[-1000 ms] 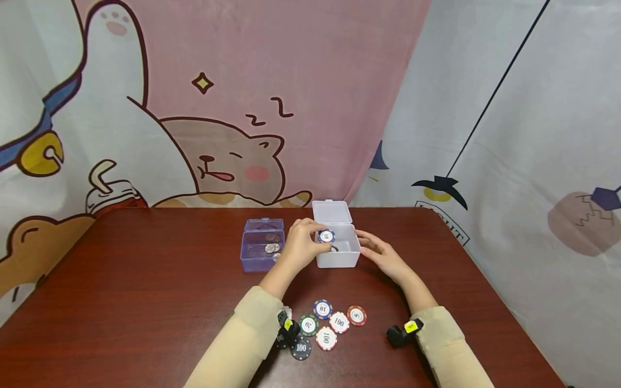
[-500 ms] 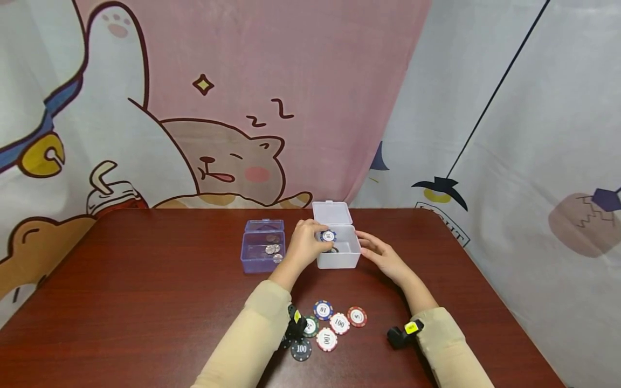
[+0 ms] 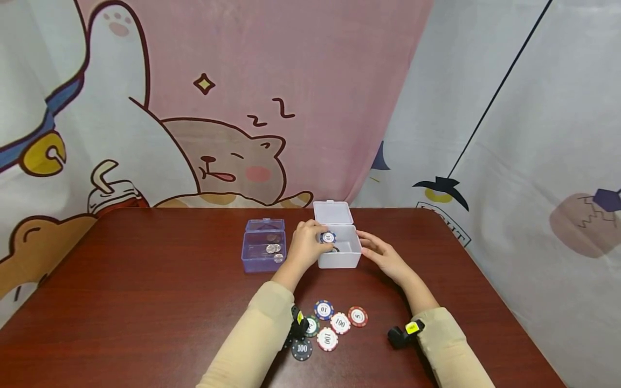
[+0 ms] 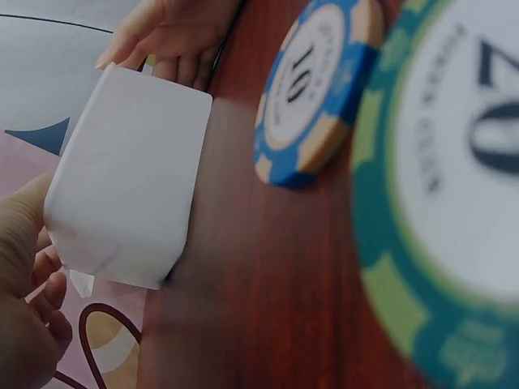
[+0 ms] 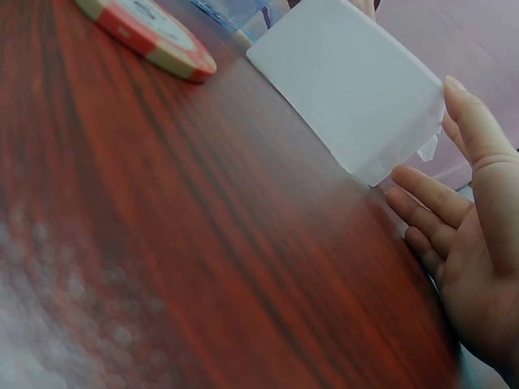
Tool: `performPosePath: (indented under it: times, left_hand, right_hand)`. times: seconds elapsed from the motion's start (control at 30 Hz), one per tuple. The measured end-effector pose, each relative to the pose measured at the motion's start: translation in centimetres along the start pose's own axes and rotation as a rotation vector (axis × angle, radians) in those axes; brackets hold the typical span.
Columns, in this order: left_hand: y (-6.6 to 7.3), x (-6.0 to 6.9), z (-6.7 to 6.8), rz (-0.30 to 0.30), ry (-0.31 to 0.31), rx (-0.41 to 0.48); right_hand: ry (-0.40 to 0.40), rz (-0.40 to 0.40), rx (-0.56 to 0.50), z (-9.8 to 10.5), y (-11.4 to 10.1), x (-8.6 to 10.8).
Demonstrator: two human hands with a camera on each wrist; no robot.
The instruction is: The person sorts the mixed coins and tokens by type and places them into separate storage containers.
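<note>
In the head view, my left hand (image 3: pixel 304 248) pinches a blue poker chip (image 3: pixel 328 237) marked 10 inside the white lidded box (image 3: pixel 338 261). The box lid stands raised at the back. Part of another chip shows on the box floor, mostly hidden by my fingers. My right hand (image 3: pixel 385 260) rests its fingertips against the box's right side; in the right wrist view its thumb (image 5: pixel 478 130) reaches the upper edge and the other fingers lie fairly straight. The left wrist view has the white box (image 4: pixel 134 174) between both hands, but the pinched chip is out of sight there.
A translucent blue box (image 3: pixel 257 265) with several coins (image 3: pixel 274 249) and a raised lid stands left of the white one. Nearer lie loose chips: blue (image 3: pixel 324 310), red (image 3: pixel 358 317), white (image 3: pixel 327 339), black (image 3: pixel 302 349) and green (image 3: pixel 312 326), partly behind the left wrist camera.
My left hand and forearm have shifted slightly right, with the blue chip still pinched over the white box. The forearm now covers more of the loose chips. My right hand has stayed put.
</note>
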State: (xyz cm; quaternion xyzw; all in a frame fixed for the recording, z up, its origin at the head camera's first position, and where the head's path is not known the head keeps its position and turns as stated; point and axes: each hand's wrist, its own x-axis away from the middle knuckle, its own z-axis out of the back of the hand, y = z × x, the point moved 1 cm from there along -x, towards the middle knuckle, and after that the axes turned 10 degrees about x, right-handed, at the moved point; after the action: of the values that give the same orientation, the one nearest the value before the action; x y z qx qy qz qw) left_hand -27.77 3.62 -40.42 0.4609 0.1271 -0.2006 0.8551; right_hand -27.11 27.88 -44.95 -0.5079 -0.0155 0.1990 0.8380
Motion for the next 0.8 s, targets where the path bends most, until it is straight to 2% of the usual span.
performPosePath:
  times: [0.2, 0.3, 0.47, 0.6, 0.8]
  left_hand:
    - [-0.1, 0.1, -0.1, 0.015, 0.006, 0.027]
    - [-0.2, 0.2, -0.1, 0.007, -0.003, 0.046]
    - [-0.1, 0.7, 0.4, -0.014, -0.003, 0.133]
    - [0.3, 1.3, 0.9, -0.044, 0.009, 0.195]
    - [1.1, 2.5, 1.5, -0.046, -0.043, 0.242]
  right_hand:
    - [-0.003, -0.014, 0.009, 0.0, -0.1, 0.0]
    - [-0.012, -0.007, 0.014, 0.0, -1.1, 0.2]
    - [-0.024, -0.012, 0.028, -0.1, -3.0, 0.5]
    - [-0.022, -0.008, 0.033, -0.1, -3.4, 0.6]
    - [-0.024, -0.01, 0.013, -0.1, -3.4, 0.6]
